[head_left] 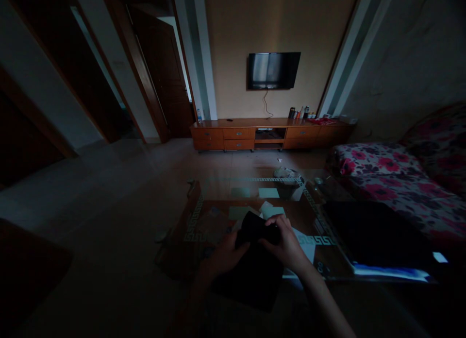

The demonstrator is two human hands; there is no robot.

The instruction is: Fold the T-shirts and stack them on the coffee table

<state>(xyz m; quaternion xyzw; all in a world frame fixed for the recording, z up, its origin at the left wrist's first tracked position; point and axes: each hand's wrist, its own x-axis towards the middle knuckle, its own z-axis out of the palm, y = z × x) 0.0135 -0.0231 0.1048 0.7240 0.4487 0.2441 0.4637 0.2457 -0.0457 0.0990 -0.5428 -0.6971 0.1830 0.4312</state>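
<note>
Both of my hands grip a piece of black cloth [257, 277] above the glass table [213, 182]. Its upper edge is bunched up between them, and the lower part hangs down toward me. My left hand [227, 253] is closed on the cloth's left side, thumb on top. On the upper right, the fingers and thumb of my right hand [286, 241] pinch the fabric. It is too dark to tell what kind of garment or cloth this is. A larger black pile [376, 231], looking like folded fabric, lies to the right over something blue and white [391, 271].
Pale sheets [268, 193] show on or under the glass. A crumpled plastic bag [289, 177] is near the far edge. A floral sofa [386, 165] stands to the right. Beyond are a wooden TV cabinet [238, 132] and a wall-mounted television [274, 71].
</note>
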